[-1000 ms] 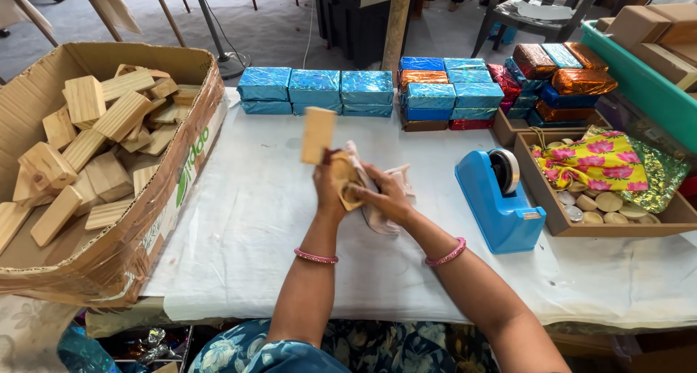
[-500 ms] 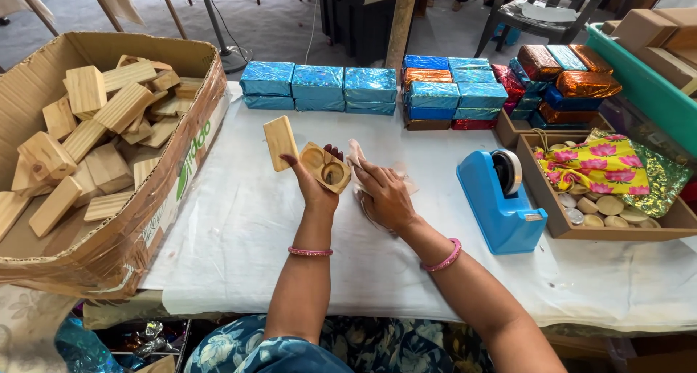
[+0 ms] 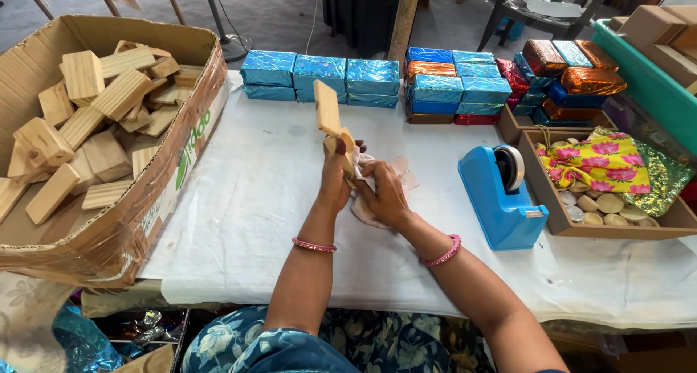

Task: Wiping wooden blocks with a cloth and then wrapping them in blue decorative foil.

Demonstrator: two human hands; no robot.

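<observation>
Now my left hand [image 3: 335, 178] grips the open wooden box [image 3: 332, 126] upright, while my right hand [image 3: 383, 194] presses a pale cloth [image 3: 398, 178] against it; I judge this is wiping, and next I must turn it. White table cover [image 3: 276, 199]; blue tape dispenser [image 3: 501, 199] at three o'clock, cardboard carton [image 3: 181, 177] at nine.

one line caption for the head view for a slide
Left hand holds a hinged wooden box open while right hand presses a cloth against it.
</observation>
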